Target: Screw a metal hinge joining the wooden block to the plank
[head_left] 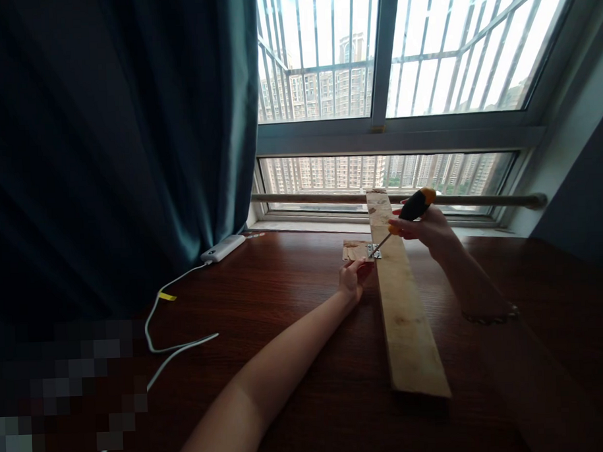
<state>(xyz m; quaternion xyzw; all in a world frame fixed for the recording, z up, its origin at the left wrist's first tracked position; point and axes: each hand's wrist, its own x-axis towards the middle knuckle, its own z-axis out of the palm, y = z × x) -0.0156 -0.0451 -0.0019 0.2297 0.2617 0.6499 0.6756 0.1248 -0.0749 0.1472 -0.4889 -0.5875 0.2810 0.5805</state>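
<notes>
A long pale wooden plank (406,308) lies on the dark wooden table (295,332), running away from me toward the window. A small wooden piece (354,251) sits against its left side, joined by a metal hinge (373,250). My right hand (425,229) is closed round a screwdriver (410,211) with a black and orange handle, its tip down on the hinge. My left hand (351,279) rests on the table just below the small piece, fingers curled against its near edge.
A white power bank (223,248) lies by the dark teal curtain (115,147), with a white cable (171,323) trailing toward me. A rail (478,199) and a barred window (399,51) stand behind the table. A bracelet (492,317) circles my right wrist.
</notes>
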